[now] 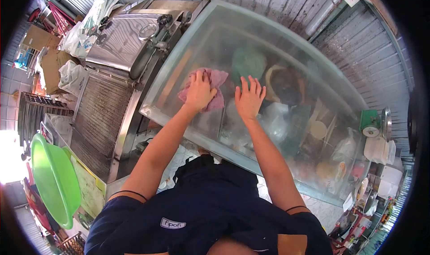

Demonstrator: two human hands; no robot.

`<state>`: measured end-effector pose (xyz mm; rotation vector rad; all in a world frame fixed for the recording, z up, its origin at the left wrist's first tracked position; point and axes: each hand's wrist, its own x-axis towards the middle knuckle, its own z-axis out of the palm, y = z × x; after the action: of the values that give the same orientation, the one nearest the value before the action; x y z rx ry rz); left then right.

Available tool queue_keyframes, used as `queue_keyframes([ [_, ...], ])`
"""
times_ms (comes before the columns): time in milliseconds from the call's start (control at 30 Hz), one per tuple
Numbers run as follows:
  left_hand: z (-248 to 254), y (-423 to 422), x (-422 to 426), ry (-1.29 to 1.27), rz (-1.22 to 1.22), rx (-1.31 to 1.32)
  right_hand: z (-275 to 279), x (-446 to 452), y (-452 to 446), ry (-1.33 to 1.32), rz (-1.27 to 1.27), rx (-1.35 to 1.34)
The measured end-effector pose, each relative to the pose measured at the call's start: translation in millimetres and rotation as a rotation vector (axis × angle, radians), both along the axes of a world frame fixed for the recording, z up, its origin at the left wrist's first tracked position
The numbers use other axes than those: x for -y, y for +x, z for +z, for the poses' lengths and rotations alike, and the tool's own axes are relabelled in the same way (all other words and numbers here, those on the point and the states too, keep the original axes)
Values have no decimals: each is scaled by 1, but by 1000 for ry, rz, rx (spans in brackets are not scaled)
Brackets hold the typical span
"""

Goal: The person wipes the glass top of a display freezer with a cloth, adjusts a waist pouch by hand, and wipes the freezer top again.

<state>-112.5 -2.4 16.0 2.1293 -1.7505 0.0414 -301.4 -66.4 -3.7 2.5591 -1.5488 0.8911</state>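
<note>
My left hand (pixel 199 92) presses a crumpled pink cloth (pixel 217 79) onto the cloudy glass top (pixel 224 35) of a large case, its fingers bent over the fabric. To the right of it, my right hand (pixel 250 98) rests on or just over the same glass with fingers spread and nothing held. Under the glass, blurred by haze, I make out a green bundle (pixel 249 63), a dark round shape in a pale rim (pixel 286 85) and some clear plastic bags (pixel 275 120).
Left of the case stands a metal machine with a ribbed panel (pixel 101 116). A green basin (pixel 53 181) leans at far left. Near the case's right end sit a green scale (pixel 371 123) and white foam boxes (pixel 378 150). Corrugated wall (pixel 277 2) runs behind.
</note>
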Motion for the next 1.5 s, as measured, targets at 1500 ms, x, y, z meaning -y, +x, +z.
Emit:
queue_keyframes([
  [1500, 5, -33, -46, 67, -109, -119, -2, 2, 1, 24, -14, 6],
])
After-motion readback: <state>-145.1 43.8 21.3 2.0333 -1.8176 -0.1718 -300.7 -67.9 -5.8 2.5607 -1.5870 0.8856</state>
